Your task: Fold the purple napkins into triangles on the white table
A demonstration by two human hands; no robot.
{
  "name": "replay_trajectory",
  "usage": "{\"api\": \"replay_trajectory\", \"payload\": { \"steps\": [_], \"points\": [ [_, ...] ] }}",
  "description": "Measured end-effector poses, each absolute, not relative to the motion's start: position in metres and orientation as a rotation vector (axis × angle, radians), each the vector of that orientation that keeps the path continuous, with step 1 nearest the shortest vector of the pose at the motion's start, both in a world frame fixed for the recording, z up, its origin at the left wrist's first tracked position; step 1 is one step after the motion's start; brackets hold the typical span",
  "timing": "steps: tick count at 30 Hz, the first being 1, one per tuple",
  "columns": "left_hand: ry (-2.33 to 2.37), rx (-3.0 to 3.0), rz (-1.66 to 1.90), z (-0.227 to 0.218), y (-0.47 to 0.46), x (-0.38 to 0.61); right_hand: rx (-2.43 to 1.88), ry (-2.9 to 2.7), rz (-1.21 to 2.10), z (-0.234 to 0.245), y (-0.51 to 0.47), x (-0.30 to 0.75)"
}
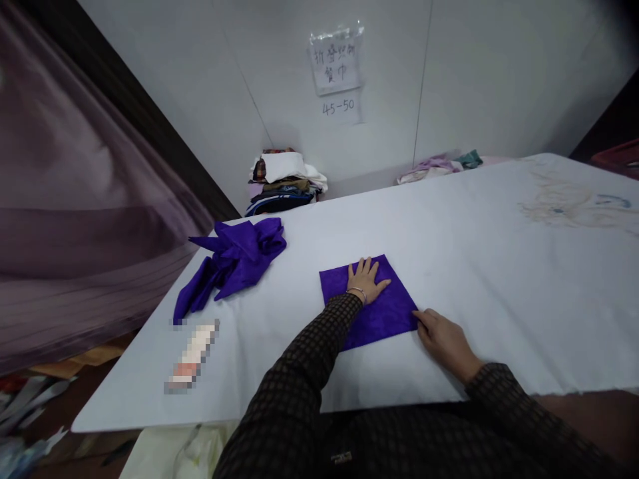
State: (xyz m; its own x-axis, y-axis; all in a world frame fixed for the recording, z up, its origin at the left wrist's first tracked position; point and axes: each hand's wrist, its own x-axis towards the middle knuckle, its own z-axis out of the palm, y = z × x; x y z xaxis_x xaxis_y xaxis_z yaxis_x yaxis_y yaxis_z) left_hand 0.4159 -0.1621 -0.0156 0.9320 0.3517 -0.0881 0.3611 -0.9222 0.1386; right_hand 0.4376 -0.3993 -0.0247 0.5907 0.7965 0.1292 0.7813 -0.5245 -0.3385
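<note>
A purple cloth napkin (pixel 384 316) lies flat on the white-covered table (pixel 479 266) in front of me, its outline roughly four-sided. My left hand (pixel 367 279), with a bracelet at the wrist, presses on its upper part with fingers spread. At the near right corner, my right hand (pixel 446 339) pinches the edge between thumb and fingers. Part of the napkin's left side is hidden under my left forearm. Farther left sits a crumpled heap of purple cloth (pixel 244 256), apart from both hands.
A pixelated oblong item (pixel 192 359) lies near the table's left edge. Behind the table is a stack of folded clothes (pixel 287 183), with more cloths (pixel 434 166) to its right. A handwritten sign (pixel 335 63) hangs on the wall. A mauve curtain (pixel 90 199) hangs at left.
</note>
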Motion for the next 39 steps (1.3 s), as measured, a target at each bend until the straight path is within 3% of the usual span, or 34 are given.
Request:
{"api": "replay_trajectory", "payload": {
  "steps": [19, 29, 35, 39],
  "points": [
    [0.424, 2.866, -0.147, -0.003, -0.177, 0.432, -2.373, -1.284, 0.026, -0.028, -0.402, 0.437],
    [0.808, 2.952, -0.15, -0.005, -0.155, 0.302, -2.321, -1.256, 0.075, -0.026, -0.405, 0.439],
    [0.877, 2.886, -0.176, 0.001, -0.153, 0.297, -2.237, -1.197, 0.147, -0.023, -0.408, 0.444],
    [0.757, 2.82, -0.081, 0.017, -0.178, 0.294, -2.006, -1.12, 0.388, -0.014, -0.413, 0.453]
  ]
}}
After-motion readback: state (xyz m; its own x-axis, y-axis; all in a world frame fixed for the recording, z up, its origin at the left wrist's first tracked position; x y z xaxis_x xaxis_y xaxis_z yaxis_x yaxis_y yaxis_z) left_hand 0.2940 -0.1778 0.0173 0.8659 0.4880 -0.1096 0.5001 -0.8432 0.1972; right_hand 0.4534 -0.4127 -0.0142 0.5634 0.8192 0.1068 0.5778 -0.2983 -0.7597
